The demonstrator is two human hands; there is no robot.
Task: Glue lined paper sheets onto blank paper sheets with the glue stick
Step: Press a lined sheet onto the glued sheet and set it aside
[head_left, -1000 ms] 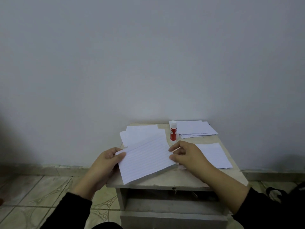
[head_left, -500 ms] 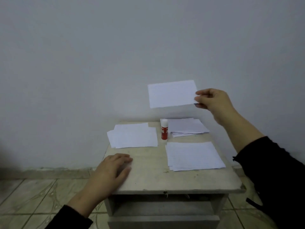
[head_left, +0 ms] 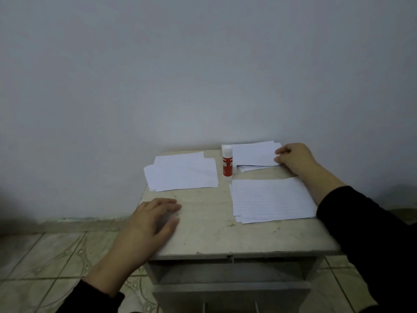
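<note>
Now, from the head view, I see my right hand point(head_left: 294, 159) pinching the top sheet of the far-right pile point(head_left: 253, 153), while my left hand point(head_left: 155, 219) lies flat and relaxed on the table point(head_left: 209, 236). The glue stick point(head_left: 227, 160) stands upright just left of that pile, nearer my right hand, with lined sheets point(head_left: 270, 199) in front

The only lettering stands on the red-and-white plastic glue stick point(head_left: 227, 163), which is upright at the far middle of the worktop point(head_left: 209, 233). Its red label carries white capital letters in two short rows; the ends read roughly "UE" over "ICK", but the print is small and blurred, so the full words cannot be made out for sure. No brand name or number can be read.
</note>
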